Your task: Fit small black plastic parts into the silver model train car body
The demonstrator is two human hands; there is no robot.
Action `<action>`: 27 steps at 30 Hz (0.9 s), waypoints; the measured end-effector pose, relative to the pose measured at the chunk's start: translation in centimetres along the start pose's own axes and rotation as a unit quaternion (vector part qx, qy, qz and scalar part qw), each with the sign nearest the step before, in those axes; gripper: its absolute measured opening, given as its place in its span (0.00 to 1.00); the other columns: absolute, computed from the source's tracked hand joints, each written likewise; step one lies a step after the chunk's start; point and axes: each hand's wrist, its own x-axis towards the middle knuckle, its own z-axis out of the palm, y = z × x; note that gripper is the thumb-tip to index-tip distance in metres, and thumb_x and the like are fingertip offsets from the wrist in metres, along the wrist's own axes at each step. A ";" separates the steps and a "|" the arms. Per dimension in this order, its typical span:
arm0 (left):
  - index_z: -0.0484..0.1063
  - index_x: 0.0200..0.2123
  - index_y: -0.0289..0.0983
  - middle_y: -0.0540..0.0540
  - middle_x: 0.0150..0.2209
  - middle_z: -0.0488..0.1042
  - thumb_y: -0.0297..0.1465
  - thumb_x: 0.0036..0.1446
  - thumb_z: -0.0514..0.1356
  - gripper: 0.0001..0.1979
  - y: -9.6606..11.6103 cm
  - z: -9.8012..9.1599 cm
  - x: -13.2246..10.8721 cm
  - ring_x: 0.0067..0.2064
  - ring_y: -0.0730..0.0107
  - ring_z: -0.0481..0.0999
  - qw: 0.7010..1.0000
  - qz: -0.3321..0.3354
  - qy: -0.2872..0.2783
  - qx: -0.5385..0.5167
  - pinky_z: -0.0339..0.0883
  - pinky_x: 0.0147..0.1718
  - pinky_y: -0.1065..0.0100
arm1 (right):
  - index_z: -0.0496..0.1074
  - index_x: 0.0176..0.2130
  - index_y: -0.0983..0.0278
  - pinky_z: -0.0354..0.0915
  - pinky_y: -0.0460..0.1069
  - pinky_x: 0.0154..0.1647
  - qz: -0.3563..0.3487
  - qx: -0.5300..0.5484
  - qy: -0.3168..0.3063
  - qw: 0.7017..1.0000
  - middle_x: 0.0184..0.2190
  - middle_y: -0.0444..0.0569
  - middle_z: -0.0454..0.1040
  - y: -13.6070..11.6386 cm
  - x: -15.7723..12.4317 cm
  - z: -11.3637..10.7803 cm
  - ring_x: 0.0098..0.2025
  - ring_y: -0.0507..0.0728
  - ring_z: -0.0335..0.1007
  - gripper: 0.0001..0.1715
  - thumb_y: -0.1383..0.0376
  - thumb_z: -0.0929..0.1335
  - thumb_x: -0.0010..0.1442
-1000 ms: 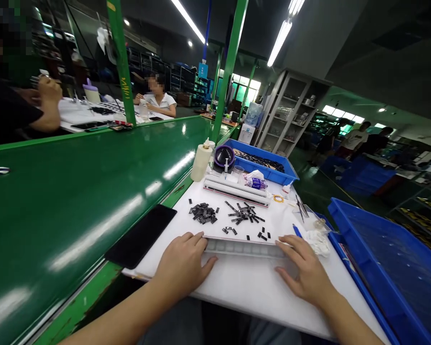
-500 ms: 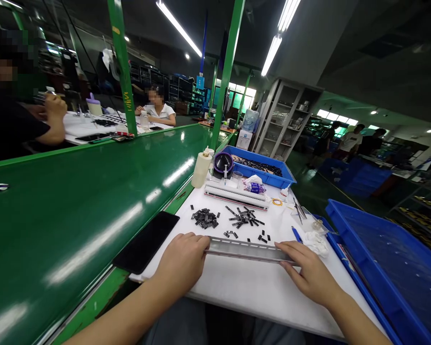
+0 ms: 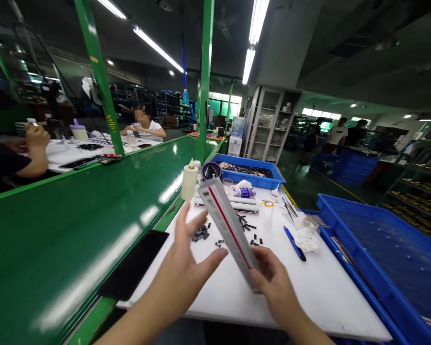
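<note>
My right hand [image 3: 273, 282] grips the lower end of a long silver-grey bar with a red stripe [image 3: 230, 230], which is tilted up and to the left above the white work surface [image 3: 215, 287]. Fingers spread, my left hand [image 3: 187, 268] is beside the bar's left side and holds nothing. Small black rectangular pieces [image 3: 200, 233] lie in a pile behind my left hand. More black strips [image 3: 246, 223] are partly hidden by the bar. A similar white bar [image 3: 249, 207] lies flat farther back.
A blue craft knife [image 3: 294, 243] and crumpled tissue [image 3: 307, 239] lie on the right. Blue trays stand at the back [image 3: 273, 182] and right [image 3: 345, 249]. A black tablet-like slab [image 3: 136, 263] and green conveyor [image 3: 93, 230] are left. A squeeze bottle [image 3: 189, 182] stands behind.
The bar was level between both hands; now it is tilted up, with its red-striped side showing. My left hand has let go and opened. The head view has shifted slightly right.
</note>
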 end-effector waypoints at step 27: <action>0.68 0.56 0.36 0.38 0.53 0.74 0.33 0.61 0.57 0.20 -2.0 10.1 -1.2 0.50 0.50 0.73 0.893 0.225 -0.224 0.320 0.71 0.46 0.51 | 0.75 0.35 0.64 0.57 0.50 0.33 -0.018 -0.475 -0.158 0.865 0.36 0.52 0.75 4.4 10.1 -9.3 0.35 0.58 0.70 0.10 0.70 0.64 0.60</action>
